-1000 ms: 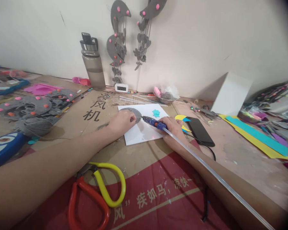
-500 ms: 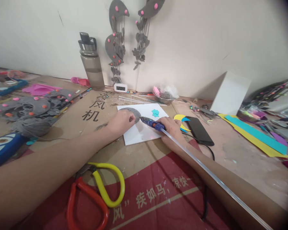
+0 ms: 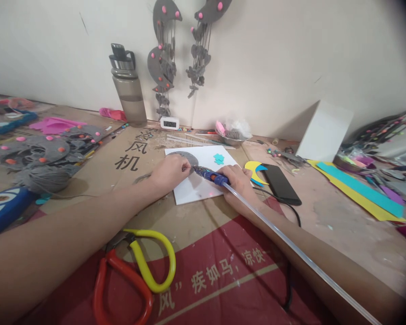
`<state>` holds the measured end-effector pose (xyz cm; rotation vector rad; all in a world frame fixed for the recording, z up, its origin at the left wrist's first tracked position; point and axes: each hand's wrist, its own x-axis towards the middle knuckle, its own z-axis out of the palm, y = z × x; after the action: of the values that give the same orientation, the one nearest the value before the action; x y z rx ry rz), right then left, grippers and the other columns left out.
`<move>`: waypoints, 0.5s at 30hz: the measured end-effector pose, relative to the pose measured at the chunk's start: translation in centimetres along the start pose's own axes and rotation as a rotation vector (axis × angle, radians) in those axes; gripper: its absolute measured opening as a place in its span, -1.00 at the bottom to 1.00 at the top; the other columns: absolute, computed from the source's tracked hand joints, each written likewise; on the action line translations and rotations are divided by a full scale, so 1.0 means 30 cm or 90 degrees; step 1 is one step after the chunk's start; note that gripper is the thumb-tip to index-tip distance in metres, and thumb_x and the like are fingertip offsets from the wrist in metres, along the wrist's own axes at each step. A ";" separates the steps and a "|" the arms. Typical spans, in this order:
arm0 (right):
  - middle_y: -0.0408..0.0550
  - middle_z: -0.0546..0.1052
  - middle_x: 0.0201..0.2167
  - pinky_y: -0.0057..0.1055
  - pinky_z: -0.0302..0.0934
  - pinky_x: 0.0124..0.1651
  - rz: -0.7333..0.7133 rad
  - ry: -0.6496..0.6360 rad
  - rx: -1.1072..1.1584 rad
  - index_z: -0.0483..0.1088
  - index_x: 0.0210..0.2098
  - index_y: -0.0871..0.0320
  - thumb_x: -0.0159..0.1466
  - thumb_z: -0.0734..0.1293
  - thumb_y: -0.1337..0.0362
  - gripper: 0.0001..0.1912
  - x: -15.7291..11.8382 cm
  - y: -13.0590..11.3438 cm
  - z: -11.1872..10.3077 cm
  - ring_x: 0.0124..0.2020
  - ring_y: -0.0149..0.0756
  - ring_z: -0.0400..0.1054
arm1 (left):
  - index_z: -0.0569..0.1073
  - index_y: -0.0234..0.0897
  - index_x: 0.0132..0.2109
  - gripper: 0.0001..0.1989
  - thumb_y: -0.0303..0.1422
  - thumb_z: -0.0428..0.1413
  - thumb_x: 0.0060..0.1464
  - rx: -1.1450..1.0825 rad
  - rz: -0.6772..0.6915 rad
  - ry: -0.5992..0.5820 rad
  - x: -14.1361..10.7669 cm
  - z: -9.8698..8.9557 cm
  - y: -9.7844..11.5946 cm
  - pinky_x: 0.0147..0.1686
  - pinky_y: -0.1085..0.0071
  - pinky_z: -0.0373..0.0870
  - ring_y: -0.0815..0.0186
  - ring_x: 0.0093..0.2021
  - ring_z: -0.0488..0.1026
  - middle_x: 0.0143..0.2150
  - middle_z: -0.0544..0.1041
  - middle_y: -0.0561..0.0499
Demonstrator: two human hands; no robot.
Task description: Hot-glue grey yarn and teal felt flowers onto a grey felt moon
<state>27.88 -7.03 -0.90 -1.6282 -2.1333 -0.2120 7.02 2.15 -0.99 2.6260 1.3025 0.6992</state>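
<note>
My left hand (image 3: 174,171) is closed over the edge of a grey crescent-like piece (image 3: 186,157) on a white board (image 3: 194,193); what its fingertips pinch is too small to make out. My right hand (image 3: 237,183) is wrapped round a blue glue gun (image 3: 212,176), its tip close to my left fingertips. A long clear glue stick (image 3: 291,243) runs out of the gun's back over my right forearm. A small teal flower-like shape (image 3: 219,158) lies on the board.
Scissors (image 3: 135,271) with red and yellow handles lie in front. Right of the board are yellow and blue crescents (image 3: 253,171) and a black phone (image 3: 281,184). Behind stand a bottle (image 3: 130,95) and a small clock (image 3: 169,123). Grey yarn (image 3: 45,178) is at left.
My right hand and the glue gun have shifted slightly left, bringing the tip closer to my left fingertips. My left hand has hardly moved.
</note>
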 end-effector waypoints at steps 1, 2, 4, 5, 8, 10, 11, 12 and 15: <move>-0.05 0.47 -0.29 -0.27 -0.14 -0.17 -0.001 -0.003 -0.003 0.33 -0.26 0.09 0.19 0.20 0.36 -0.86 0.000 0.001 0.002 -0.21 -0.18 0.22 | 0.54 -0.24 -0.34 -0.79 -0.37 0.00 0.02 0.000 0.000 0.001 0.000 0.000 0.000 -0.21 0.37 0.35 0.25 -0.25 0.45 -0.29 0.57 -0.02; -0.05 0.47 -0.29 -0.27 -0.14 -0.17 0.001 -0.003 -0.006 0.32 -0.26 0.09 0.19 0.20 0.36 -0.86 0.000 0.004 0.003 -0.21 -0.18 0.22 | 0.54 -0.24 -0.34 -0.79 -0.38 0.00 0.02 -0.001 0.001 0.003 0.000 0.000 0.000 -0.21 0.37 0.34 0.25 -0.25 0.45 -0.29 0.57 -0.01; -0.05 0.47 -0.30 -0.27 -0.14 -0.18 0.010 0.004 -0.011 0.32 -0.27 0.10 0.19 0.20 0.37 -0.87 -0.001 0.011 0.002 -0.21 -0.18 0.22 | 0.54 -0.23 -0.34 -0.79 -0.38 0.00 0.01 0.002 0.006 0.007 0.000 0.002 -0.002 -0.21 0.37 0.34 0.25 -0.25 0.45 -0.29 0.57 -0.01; -0.05 0.47 -0.30 -0.27 -0.14 -0.18 0.016 0.008 -0.012 0.32 -0.27 0.10 0.20 0.19 0.36 -0.88 -0.002 0.013 0.000 -0.22 -0.18 0.22 | 0.54 -0.23 -0.35 -0.79 -0.38 0.00 0.01 0.005 0.009 0.009 0.000 0.003 -0.003 -0.22 0.37 0.34 0.25 -0.24 0.45 -0.29 0.57 -0.01; -0.05 0.47 -0.30 -0.27 -0.14 -0.18 0.022 0.019 -0.006 0.32 -0.27 0.11 0.20 0.19 0.35 -0.88 -0.003 0.013 -0.008 -0.22 -0.19 0.22 | 0.54 -0.24 -0.34 -0.78 -0.38 -0.01 0.02 0.013 0.015 0.009 0.000 0.006 -0.007 -0.23 0.37 0.35 0.25 -0.25 0.44 -0.30 0.56 -0.02; -0.07 0.46 -0.30 -0.28 -0.14 -0.18 0.013 0.008 0.000 0.32 -0.27 0.10 0.20 0.20 0.35 -0.88 -0.003 0.007 -0.013 -0.21 -0.20 0.22 | 0.54 -0.24 -0.34 -0.79 -0.37 -0.01 0.03 0.009 0.014 0.009 0.000 0.008 -0.009 -0.22 0.37 0.35 0.25 -0.25 0.44 -0.31 0.55 -0.02; -0.07 0.46 -0.30 -0.28 -0.14 -0.19 0.009 -0.001 0.001 0.32 -0.26 0.10 0.19 0.20 0.36 -0.87 -0.002 0.004 -0.015 -0.21 -0.20 0.22 | 0.54 -0.23 -0.33 -0.79 -0.37 -0.01 0.03 0.006 0.013 0.009 0.000 0.009 -0.009 -0.21 0.37 0.35 0.25 -0.25 0.44 -0.30 0.55 -0.02; -0.07 0.46 -0.30 -0.28 -0.14 -0.19 0.006 -0.011 0.000 0.32 -0.26 0.10 0.19 0.20 0.36 -0.87 -0.002 0.001 -0.017 -0.21 -0.20 0.22 | 0.53 -0.23 -0.33 -0.79 -0.37 0.00 0.03 0.004 0.011 0.009 0.000 0.010 -0.010 -0.20 0.37 0.35 0.25 -0.25 0.45 -0.30 0.55 -0.01; -0.06 0.46 -0.31 -0.28 -0.15 -0.20 0.015 -0.019 -0.007 0.32 -0.28 0.10 0.18 0.20 0.37 -0.87 -0.001 -0.001 -0.021 -0.22 -0.19 0.22 | 0.53 -0.22 -0.33 -0.81 -0.36 0.01 0.03 0.004 0.008 0.007 0.000 0.011 -0.012 -0.21 0.38 0.35 0.25 -0.24 0.45 -0.30 0.55 -0.02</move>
<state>28.02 -7.32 -0.34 -1.6716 -2.1377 -0.1924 6.91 2.40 -1.40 2.6415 1.2952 0.7132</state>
